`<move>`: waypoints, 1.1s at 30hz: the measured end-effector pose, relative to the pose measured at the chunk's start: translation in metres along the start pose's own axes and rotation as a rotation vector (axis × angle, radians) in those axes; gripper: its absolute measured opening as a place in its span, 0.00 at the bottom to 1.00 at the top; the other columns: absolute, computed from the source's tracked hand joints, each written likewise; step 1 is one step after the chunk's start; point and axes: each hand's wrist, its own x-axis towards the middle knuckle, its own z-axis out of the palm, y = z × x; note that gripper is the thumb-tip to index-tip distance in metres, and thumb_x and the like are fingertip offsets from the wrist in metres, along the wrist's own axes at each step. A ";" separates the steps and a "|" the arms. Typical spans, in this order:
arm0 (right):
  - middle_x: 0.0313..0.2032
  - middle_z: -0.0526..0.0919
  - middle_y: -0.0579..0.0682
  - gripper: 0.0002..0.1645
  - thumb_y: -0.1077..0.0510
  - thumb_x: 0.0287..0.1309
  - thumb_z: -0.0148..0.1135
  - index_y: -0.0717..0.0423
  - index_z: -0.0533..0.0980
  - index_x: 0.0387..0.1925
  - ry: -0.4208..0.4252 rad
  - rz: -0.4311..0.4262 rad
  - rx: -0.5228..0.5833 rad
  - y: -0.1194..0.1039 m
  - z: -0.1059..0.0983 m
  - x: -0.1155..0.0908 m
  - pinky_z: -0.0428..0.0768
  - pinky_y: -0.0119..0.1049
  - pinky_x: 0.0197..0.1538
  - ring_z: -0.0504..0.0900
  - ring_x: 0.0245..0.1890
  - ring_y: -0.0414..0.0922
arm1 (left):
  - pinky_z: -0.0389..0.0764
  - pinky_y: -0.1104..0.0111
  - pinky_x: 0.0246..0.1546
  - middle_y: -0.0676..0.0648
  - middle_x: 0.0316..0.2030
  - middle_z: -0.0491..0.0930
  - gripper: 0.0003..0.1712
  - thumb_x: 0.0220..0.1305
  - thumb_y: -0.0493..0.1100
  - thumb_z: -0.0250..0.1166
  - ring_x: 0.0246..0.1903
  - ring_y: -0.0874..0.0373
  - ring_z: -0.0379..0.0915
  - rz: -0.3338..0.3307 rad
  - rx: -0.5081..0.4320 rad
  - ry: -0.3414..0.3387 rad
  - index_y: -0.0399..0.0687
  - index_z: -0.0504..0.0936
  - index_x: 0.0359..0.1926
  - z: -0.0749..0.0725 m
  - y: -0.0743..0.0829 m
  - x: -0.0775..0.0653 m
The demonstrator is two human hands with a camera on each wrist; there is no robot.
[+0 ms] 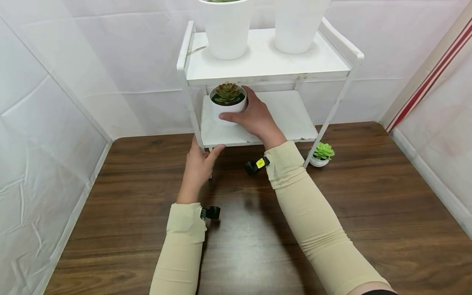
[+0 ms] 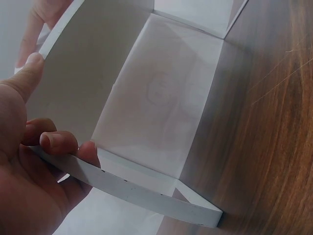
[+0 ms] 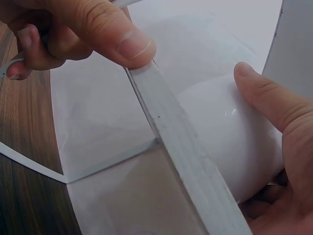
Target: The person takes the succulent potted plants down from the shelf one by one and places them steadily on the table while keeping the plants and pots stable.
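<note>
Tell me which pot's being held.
The pot with the reddish-green succulent, gripped by the right hand; no hand touches the larger top-shelf pots or the table pot.

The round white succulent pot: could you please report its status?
Right hand grips pot within white lower shelf. Left hand holds white front leg. White upper shelf above.

Held pot (image 1: 222,110) part. hidden by R hand (image 1: 258,116); R tall pot (image 1: 299,26) cropped @ top.
</note>
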 end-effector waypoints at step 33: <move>0.69 0.66 0.48 0.67 0.26 0.40 0.70 0.43 0.49 0.75 0.048 -0.043 -0.047 0.011 -0.010 -0.008 0.68 0.44 0.67 0.65 0.68 0.45 | 0.79 0.54 0.51 0.40 0.60 0.73 0.47 0.60 0.68 0.60 0.51 0.50 0.76 0.019 -0.025 -0.002 0.52 0.54 0.71 -0.004 -0.005 0.007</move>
